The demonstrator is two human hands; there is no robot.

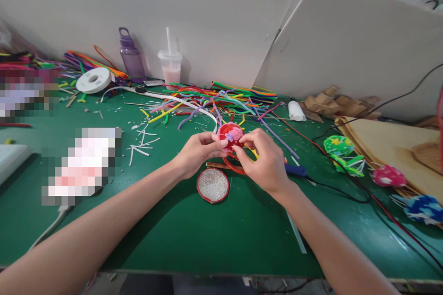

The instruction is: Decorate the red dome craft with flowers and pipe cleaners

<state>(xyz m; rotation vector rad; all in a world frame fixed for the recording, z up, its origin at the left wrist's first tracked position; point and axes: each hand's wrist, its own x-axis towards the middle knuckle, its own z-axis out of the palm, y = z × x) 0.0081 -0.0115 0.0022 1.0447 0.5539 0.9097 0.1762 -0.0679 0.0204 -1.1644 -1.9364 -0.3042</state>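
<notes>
A small round red craft piece [226, 130], decorated with a pink flower and a purple one, is held up over the middle of the table. My left hand [202, 150] grips its left side between thumb and fingers. On the opposite side, my right hand [265, 154] pinches the edge; whether a smaller part sits between those fingertips is hidden. Just below lies a round red-rimmed dish [212, 185] filled with tiny white beads. A tool with a blue handle [295, 170] and a black cord rests partly behind my right hand.
Colourful pipe cleaners [221, 101] pile up at the back, near a lidded cup with a straw [171, 67], a purple bottle [132, 60] and a white spool [93, 80]. White strips [141, 143] lie left. Finished-looking fuzzy pieces [389, 176] and cords are at right.
</notes>
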